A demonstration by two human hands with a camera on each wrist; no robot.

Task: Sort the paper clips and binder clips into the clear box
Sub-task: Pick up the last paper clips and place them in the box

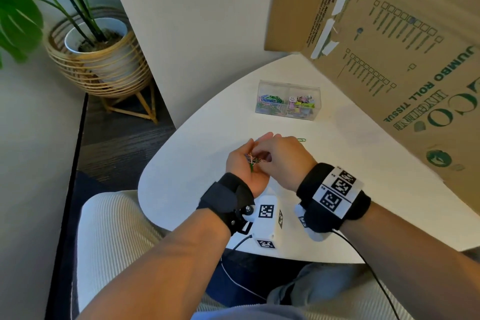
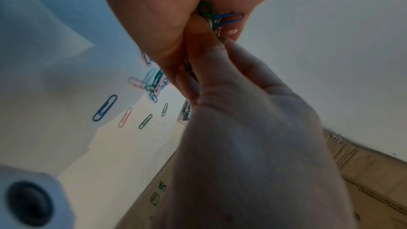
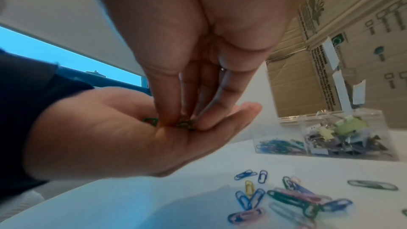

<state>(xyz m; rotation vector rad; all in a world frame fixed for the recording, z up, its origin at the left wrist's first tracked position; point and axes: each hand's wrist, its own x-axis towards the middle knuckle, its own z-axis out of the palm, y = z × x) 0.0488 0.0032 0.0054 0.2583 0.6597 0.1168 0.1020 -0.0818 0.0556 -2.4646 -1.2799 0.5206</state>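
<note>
Right now my left hand (image 1: 244, 169) lies palm up and cupped over the table (image 1: 197, 138), cradling a small bunch of paper clips (image 1: 253, 159). My right hand (image 1: 283, 161) pinches into that bunch with thumb and fingertips. The clear box (image 1: 288, 100) sits at twelve o'clock, paper clips in its left compartment, binder clips in its right. Loose clips (image 3: 286, 196) lie scattered under my hands. I judge them light, stiff and slippery wire, prone to tangling, best pinched flat across the loops.
</note>
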